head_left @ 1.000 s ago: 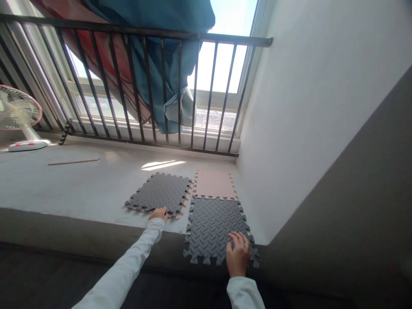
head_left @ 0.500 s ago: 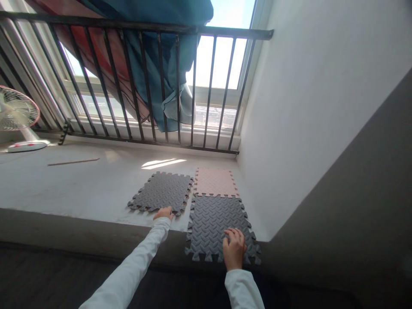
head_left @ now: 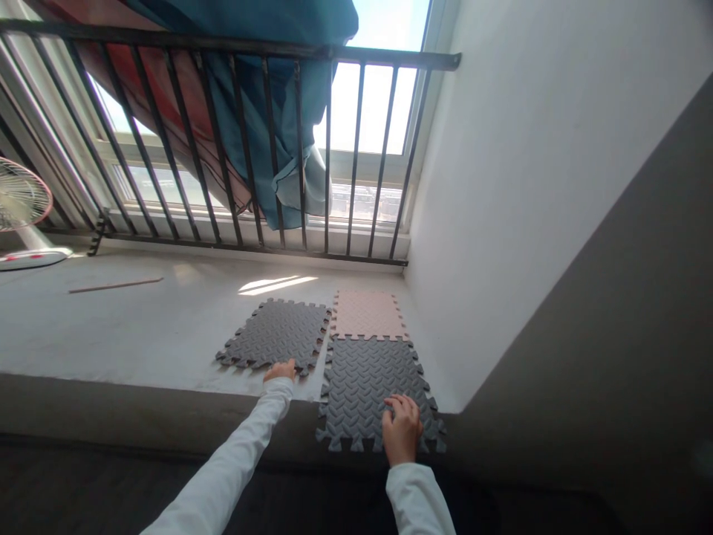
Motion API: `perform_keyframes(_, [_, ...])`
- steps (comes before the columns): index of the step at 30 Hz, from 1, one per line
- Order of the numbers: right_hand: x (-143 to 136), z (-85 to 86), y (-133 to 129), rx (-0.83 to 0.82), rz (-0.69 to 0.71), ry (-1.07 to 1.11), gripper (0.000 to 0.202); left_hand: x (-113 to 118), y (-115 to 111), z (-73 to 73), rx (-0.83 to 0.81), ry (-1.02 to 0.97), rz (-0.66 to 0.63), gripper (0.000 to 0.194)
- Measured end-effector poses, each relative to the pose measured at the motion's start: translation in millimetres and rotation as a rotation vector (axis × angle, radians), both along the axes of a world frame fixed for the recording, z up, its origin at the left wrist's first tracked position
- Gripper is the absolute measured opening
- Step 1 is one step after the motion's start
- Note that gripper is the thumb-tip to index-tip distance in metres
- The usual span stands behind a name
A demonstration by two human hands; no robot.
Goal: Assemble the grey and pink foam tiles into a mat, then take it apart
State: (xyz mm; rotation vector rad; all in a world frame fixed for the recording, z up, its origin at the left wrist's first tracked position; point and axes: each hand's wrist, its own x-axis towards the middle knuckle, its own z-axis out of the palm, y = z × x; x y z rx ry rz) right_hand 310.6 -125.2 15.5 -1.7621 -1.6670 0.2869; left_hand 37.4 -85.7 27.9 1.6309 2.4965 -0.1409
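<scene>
My left hand (head_left: 280,369) is closed on the near edge of a dark grey foam mat tile (head_left: 278,331), thumb side to the right. That tile lies skewed on the ledge, apart from its neighbours along most of its right side. My right hand (head_left: 402,426) rests over a second grey foam tile (head_left: 365,379), its fingers loosely bent and slightly apart. The near part of this second tile sticks out past the ledge edge. Behind it a pink foam tile (head_left: 368,313) meets its far edge. The left fingertips are partly hidden.
The tiles lie on a pale ledge (head_left: 134,334) with a drop along its front. A dark metal railing (head_left: 245,148) with a hanging blue and red curtain (head_left: 261,111) runs behind. White wall (head_left: 490,186) bounds the right. A fan (head_left: 25,200) and thin stick (head_left: 116,285) are left.
The whole view has shifted a little, so things appear slightly further left. Both hands stay at nearly the same places on the tiles.
</scene>
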Motion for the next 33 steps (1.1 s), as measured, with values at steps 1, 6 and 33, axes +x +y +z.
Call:
perform_keyframes(1, [0,0.3,0,-0.001,-0.003,0.001,0.028,0,0,-0.3,0.000,0.003,0.000,0.026])
perform_keyframes(6, [-1,-1.7,0,0.001,-0.010,0.007,0.028,-1,1,0.0,-0.004,0.007,0.002,0.024])
perform_keyframes(33, [2,8.6,-7,-0.138,-0.018,-0.037,0.031,-39,-16,3.4,0.017,0.062,0.127,0.024])
